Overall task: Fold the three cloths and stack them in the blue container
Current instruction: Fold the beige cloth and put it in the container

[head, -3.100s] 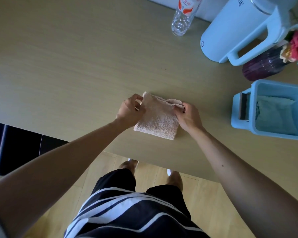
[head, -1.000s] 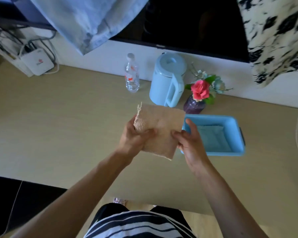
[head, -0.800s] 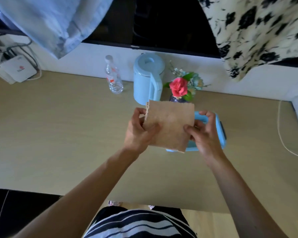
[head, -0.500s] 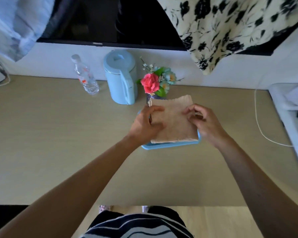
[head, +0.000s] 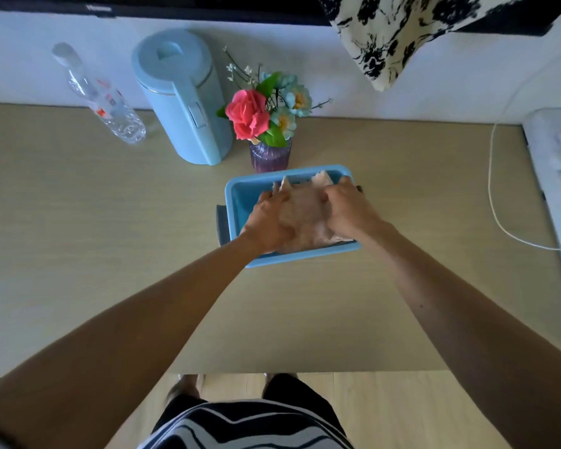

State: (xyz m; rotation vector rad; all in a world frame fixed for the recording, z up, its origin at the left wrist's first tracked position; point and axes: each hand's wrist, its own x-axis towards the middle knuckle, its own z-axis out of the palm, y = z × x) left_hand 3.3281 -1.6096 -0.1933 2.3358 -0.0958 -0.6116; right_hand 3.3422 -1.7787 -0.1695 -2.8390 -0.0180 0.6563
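- Since half a second ago you have lowered the folded beige cloth (head: 305, 215) from above the rim down into the blue container (head: 232, 202), and your view has tipped lower, so the window above is mostly cut off.
- Your beige cloth now lies inside the container; its two far corners stick up against the far wall, and its near edge sits by the near wall.
- Your left hand (head: 269, 222) lies palm-down on the cloth's left part, fingers (head: 274, 197) extended close together and flat on the fabric, not gripping it.
- Your right hand (head: 347, 210) covers the cloth's right part; its fingers curl down at the far right corner, and you cannot tell whether they pinch the fabric or only press it.
- Whatever lies under the cloth is hidden by it and by your hands.
- Your container stands on the tabletop (head: 94, 238), with a dark handle (head: 221, 225) on its left end.
- Just beyond it stands a purple vase (head: 270, 157) with a pink rose (head: 248, 115) and pale flowers.
- Left of the vase is a light blue electric kettle (head: 183, 98), then a clear plastic water bottle (head: 101, 98).
- A white cable (head: 496, 202) runs down the tabletop's right side.
- A floral-print fabric (head: 399, 30) hangs at the upper right.
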